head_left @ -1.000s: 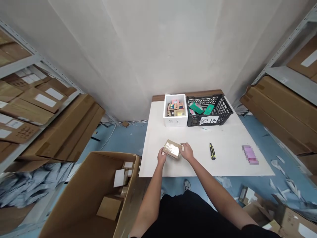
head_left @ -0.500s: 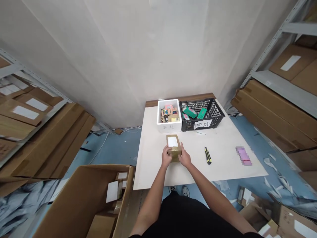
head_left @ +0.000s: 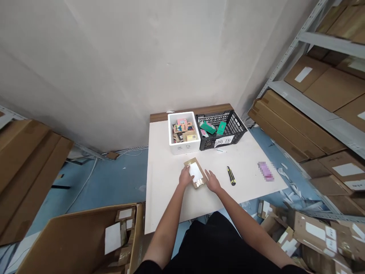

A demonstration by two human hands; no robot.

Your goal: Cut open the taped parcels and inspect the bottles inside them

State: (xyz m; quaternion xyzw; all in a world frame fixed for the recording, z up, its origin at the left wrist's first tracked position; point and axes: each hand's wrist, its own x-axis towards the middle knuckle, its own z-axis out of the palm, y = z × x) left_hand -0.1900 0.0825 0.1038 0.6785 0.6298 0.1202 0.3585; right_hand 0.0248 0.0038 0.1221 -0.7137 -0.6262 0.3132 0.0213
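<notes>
Touching small box [head_left: 195, 172] side, left hand [head_left: 185, 178], grip open, right hand [head_left: 211, 182] flat beside

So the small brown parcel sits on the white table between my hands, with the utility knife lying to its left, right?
Not quite: the head view shows the utility knife lying to the right of the small brown parcel, past the right hand. The rest holds.

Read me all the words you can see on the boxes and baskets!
"换货": paper label on the black crate.
"退货": faint handwriting, my best reading, on the front of the white foam box.
White sticker on the small brown box: too blurred to read.
Labels on the shelf cartons: too small to read.
</notes>
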